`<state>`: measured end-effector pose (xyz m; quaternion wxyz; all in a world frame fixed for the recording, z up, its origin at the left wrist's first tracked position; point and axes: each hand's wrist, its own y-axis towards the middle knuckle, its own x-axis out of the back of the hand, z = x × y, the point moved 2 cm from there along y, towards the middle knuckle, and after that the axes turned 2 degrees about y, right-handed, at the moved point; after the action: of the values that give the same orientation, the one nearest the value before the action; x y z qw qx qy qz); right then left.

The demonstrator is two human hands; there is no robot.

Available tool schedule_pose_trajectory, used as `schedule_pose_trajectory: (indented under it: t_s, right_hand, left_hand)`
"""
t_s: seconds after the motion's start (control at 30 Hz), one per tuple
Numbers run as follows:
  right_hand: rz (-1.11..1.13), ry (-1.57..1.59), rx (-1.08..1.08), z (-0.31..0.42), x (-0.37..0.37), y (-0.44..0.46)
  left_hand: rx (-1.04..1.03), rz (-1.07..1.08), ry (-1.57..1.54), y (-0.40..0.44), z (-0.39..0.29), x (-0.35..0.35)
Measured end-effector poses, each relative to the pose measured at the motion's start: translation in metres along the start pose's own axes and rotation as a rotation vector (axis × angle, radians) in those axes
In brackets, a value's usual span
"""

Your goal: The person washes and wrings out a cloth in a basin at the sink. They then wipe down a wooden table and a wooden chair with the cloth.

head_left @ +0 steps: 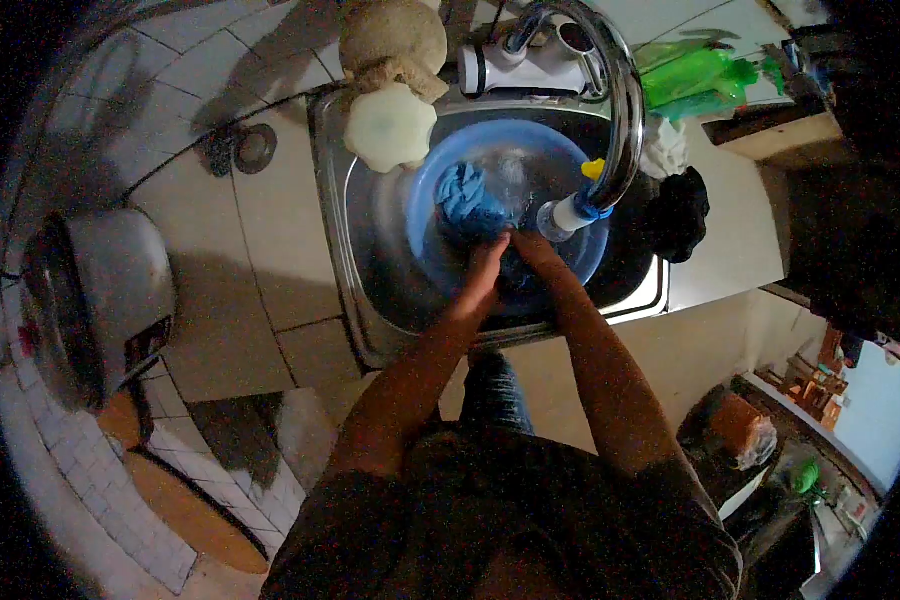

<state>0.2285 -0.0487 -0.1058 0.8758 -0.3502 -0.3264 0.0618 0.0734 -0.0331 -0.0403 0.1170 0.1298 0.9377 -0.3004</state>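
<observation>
A light blue plastic basin (420, 200) with water in it sits inside the steel sink. A blue cloth (465, 193) lies bunched in the basin, its lower part dark and wet. My left hand (488, 262) is closed on the near end of this cloth. Beside it, almost touching, my right hand (532, 248) is closed at the same bundle. Most fingertips are hidden by shadow and cloth. The curved chrome faucet (625, 110) reaches over the basin, and its white and blue nozzle (567, 217) points toward my hands.
Round pale lids or bowls (390, 128) stand at the sink's far left corner. A white faucet heater (530, 68) is behind the basin. Green plastic bottles (695, 78), a white cloth (665, 150) and a black cloth (682, 213) lie right. A rice cooker (120, 290) stands left.
</observation>
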Motion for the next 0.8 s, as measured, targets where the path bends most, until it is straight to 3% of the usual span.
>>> schedule_pose_trajectory:
  t_s: [0.03,0.07,0.1,0.17,0.2,0.27,0.33,0.43,0.5,0.57,0.6,0.73,0.77,0.8]
  right_hand:
    - [0.050,0.300,0.051,0.005,0.004,-0.014]
    - [0.104,0.599,0.104,0.014,0.009,-0.029]
    - [0.103,0.598,0.109,0.030,0.020,-0.049]
    - [0.019,1.162,-0.040,0.057,0.043,-0.090]
    - [0.016,1.161,-0.035,0.060,0.046,-0.103]
    - [-0.239,1.424,0.097,0.059,0.055,-0.123]
    - [-0.268,1.404,0.117,0.060,0.062,-0.140]
    - [-0.337,1.571,0.269,0.082,0.077,-0.166]
    - [-0.337,1.514,0.305,0.070,0.086,-0.174]
    - [-0.439,1.475,0.328,0.062,0.093,-0.185]
    - [-0.441,1.475,0.329,0.071,0.099,-0.191]
    - [-0.660,1.450,0.668,0.093,0.145,-0.216]
    - [-0.728,1.238,0.654,0.087,0.155,-0.219]
    - [-0.729,1.237,0.653,0.092,0.157,-0.221]
  left_hand:
    - [-0.006,0.000,0.001,-0.013,-0.018,-0.001]
    - [0.117,0.001,-0.167,-0.024,-0.028,-0.001]
    - [0.240,0.005,-0.337,-0.030,-0.032,0.000]
    - [0.233,0.090,-0.378,-0.033,-0.035,0.016]
    - [0.229,0.173,-0.417,-0.035,-0.038,0.025]
    - [0.246,0.167,-0.412,-0.057,-0.076,0.032]
    - [-0.204,0.171,-0.025,-0.074,-0.108,0.040]
    - [-0.108,0.132,0.098,-0.087,-0.146,0.037]
    - [-0.077,0.074,0.153,-0.094,-0.163,0.032]
    - [-0.308,0.031,0.185,-0.106,-0.182,0.027]
    - [-0.309,0.033,0.185,-0.113,-0.192,0.025]
    - [-0.317,0.032,0.163,-0.139,-0.234,0.020]
    - [-0.385,0.042,0.174,-0.143,-0.240,0.019]
    - [-0.453,0.052,0.185,-0.146,-0.245,0.018]
